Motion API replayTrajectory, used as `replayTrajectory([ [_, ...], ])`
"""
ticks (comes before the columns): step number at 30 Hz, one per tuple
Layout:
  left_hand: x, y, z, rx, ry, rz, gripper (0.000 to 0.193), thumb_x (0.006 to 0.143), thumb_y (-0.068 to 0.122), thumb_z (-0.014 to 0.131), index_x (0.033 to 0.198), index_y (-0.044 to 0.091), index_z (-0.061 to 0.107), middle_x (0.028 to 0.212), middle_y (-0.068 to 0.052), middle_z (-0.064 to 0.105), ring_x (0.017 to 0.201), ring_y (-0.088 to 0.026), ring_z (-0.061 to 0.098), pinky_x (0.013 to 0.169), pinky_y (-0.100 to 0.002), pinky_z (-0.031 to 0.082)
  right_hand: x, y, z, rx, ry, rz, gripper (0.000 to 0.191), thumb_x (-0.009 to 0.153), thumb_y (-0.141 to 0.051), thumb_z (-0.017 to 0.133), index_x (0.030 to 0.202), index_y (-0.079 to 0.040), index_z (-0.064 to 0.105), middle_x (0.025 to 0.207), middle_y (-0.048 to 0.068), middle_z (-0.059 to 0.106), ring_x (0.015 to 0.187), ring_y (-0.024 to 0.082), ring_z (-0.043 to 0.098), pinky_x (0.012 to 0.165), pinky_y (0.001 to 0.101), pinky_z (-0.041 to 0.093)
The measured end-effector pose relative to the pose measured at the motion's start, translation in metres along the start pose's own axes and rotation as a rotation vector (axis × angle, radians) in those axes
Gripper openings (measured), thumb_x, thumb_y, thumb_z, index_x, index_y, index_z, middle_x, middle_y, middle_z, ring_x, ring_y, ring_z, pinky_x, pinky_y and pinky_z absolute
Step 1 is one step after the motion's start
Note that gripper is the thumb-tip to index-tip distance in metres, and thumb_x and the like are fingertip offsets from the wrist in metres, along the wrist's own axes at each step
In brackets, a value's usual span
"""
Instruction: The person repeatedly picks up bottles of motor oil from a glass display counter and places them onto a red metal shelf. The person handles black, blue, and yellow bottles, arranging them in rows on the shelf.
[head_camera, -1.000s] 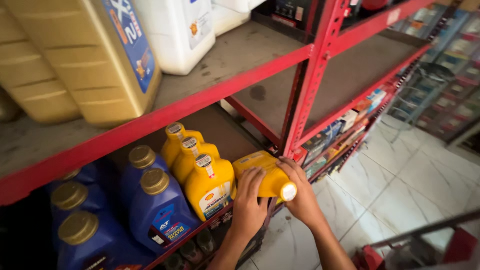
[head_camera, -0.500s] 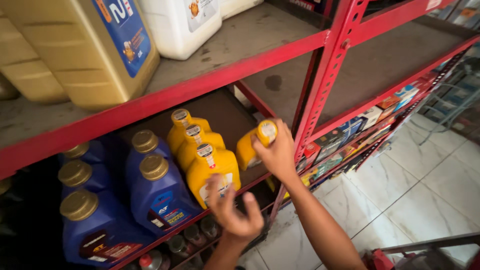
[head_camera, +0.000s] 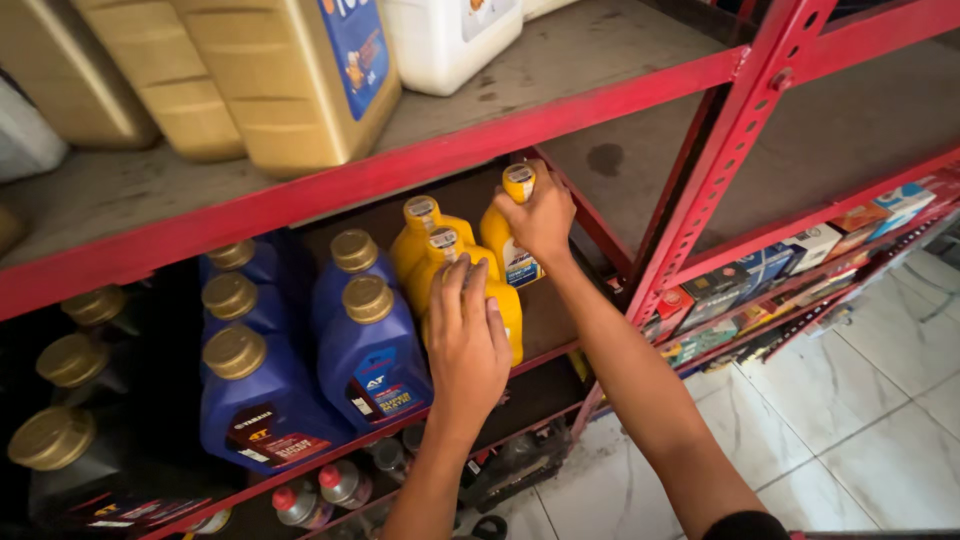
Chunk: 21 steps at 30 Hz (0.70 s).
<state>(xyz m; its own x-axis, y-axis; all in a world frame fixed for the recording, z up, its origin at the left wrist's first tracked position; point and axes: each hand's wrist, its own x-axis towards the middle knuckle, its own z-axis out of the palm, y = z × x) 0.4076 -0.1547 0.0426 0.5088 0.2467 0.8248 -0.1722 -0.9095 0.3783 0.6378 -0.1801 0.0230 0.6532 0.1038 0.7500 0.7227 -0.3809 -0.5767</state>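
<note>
Gripping yellow bottle (head_camera: 512, 232) – right hand (head_camera: 540, 218) beside red upright (head_camera: 722, 150)

On the red shelf (head_camera: 300, 215) stand 4 yellow bottles (head_camera: 425, 235), 1 of them mostly hidden under a hand, beside 4 blue bottles (head_camera: 370, 350) with gold caps. On the board above stand 3 tan jugs (head_camera: 290, 80) and 1 white jug (head_camera: 450, 35). 2 hands (head_camera: 468, 350) show.

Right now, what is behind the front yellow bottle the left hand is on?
Behind the front yellow bottle, under the left hand, two more yellow bottles stand in a row. Their caps show; the hand and front bottle hide their lower bodies.
</note>
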Motion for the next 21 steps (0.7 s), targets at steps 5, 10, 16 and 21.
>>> replayTrajectory([
  [5,-0.002,-0.004,0.004,0.028,0.012,0.007,0.043,0.095,0.003,0.059,0.138,-0.001,0.053,0.142,-0.022,0.052,0.132,-0.046,0.051,0.11,-0.054,0.043,0.003,-0.002,-0.001,0.013,-0.147,0.137,0.048,0.078,-0.035,0.078,0.115,-0.007,0.065,0.095,0.02,0.073,0.086,0.039,0.072,0.079,0.0481,0.056],
  [10,-0.001,-0.003,0.008,0.041,0.022,0.02,0.042,0.097,0.006,0.057,0.139,-0.001,0.053,0.142,-0.023,0.051,0.132,-0.046,0.051,0.11,-0.054,0.042,0.001,-0.001,-0.007,0.05,-0.126,-0.021,0.056,0.077,-0.037,0.08,0.119,-0.005,0.063,0.104,0.021,0.073,0.096,0.039,0.07,0.08,0.0498,0.056],
  [16,-0.003,-0.005,0.009,0.045,-0.002,0.022,0.041,0.099,0.007,0.055,0.139,-0.002,0.053,0.141,-0.023,0.052,0.132,-0.046,0.051,0.111,-0.055,0.042,-0.011,-0.008,0.001,-0.038,-0.065,0.12,0.047,0.076,-0.037,0.08,0.111,-0.01,0.065,0.1,0.02,0.074,0.092,0.042,0.07,0.079,0.0527,0.055],
  [21,-0.004,-0.003,0.009,0.054,0.008,0.022,0.041,0.099,0.006,0.054,0.139,-0.001,0.053,0.142,-0.022,0.051,0.134,-0.046,0.05,0.112,-0.054,0.042,-0.017,-0.012,-0.008,-0.054,-0.118,0.141,0.056,0.081,-0.04,0.08,0.119,-0.004,0.059,0.111,0.023,0.068,0.107,0.044,0.064,0.093,0.0519,0.049],
])
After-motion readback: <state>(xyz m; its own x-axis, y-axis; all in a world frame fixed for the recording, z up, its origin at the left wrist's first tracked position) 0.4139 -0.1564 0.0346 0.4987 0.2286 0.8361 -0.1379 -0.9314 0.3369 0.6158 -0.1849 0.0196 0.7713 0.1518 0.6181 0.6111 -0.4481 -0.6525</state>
